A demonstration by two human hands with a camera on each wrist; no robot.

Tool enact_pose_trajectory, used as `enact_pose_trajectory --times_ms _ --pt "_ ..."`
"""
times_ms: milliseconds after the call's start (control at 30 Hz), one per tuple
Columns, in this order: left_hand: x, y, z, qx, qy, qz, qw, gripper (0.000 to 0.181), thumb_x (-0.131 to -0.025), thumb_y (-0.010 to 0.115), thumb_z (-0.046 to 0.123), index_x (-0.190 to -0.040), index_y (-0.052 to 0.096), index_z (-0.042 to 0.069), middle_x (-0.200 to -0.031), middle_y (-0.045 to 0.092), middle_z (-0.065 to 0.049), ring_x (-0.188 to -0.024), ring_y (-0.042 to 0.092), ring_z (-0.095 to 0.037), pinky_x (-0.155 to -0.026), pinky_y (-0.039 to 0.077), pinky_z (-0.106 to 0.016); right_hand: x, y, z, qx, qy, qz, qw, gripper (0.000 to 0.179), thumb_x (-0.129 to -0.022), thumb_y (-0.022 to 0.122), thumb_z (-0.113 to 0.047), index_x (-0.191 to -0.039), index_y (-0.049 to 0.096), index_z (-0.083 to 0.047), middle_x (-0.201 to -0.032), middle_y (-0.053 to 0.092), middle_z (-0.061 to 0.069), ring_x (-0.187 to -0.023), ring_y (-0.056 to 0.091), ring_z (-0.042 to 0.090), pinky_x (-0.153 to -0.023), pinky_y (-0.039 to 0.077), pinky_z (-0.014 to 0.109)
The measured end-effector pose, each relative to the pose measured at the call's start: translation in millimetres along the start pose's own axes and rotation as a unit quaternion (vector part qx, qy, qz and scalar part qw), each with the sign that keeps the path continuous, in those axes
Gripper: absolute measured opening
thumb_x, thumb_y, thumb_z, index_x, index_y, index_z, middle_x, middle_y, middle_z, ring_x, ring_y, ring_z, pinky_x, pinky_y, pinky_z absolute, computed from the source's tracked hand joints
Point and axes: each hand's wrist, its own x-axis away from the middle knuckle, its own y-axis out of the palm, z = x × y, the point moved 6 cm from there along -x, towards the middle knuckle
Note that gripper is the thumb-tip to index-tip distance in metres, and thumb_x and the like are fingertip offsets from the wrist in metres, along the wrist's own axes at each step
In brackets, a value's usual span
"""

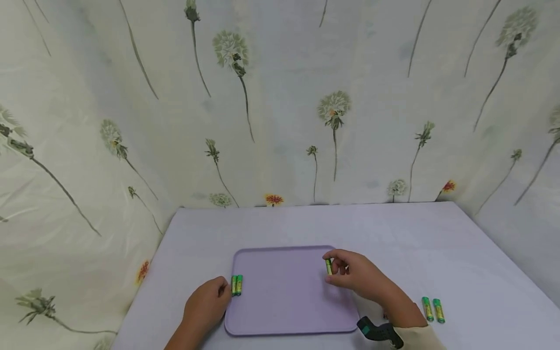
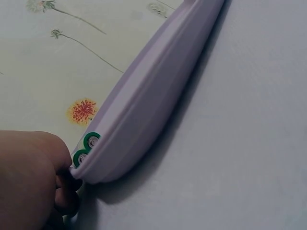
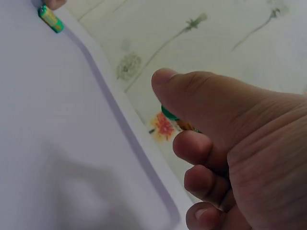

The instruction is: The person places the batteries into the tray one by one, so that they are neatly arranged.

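Between thumb and fingertips, my right hand (image 1: 360, 277) pinches a green-and-yellow battery (image 1: 329, 267) above the right side of a purple tray (image 1: 290, 328). The right wrist view shows this battery (image 3: 170, 114) mostly hidden behind the thumb. At the tray's left side, my left hand (image 1: 207, 304) grips the rim with curled fingers. Two similar batteries (image 1: 236, 285) lie side by side in the tray, right beside the left fingers. Their round ends (image 2: 91, 141) peek over the tray wall (image 2: 144, 115) in the left wrist view.
Two more green batteries, a left one (image 1: 428, 309) and a right one (image 1: 439, 311), lie on the white table (image 1: 393, 228) right of the tray. A dark band (image 1: 379, 332) is on my right wrist. Flower-printed cloth (image 1: 280, 121) hangs behind the table and at both sides.
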Motion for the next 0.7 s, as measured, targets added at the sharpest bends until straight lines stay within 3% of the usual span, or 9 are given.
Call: enact_pose_trajectory --times_ms 700 --pt "-1.4 0.3 0.0 0.0 0.002 0.001 1.0 0.018 -0.099 0.063 0.029 -0.082 0.062 0.022 -0.07 0.054 0.007 -0.064 0.048 -0.012 -0.059 0.036 -0.032 -44.9 57 -35 -0.008 -0.067 -0.045 0.9967 0.045 -0.087 0.086 -0.026 -0.125 0.068 -0.01 -0.087 0.062 -0.009 -0.077 0.056 0.007 -0.068 0.049 0.025"
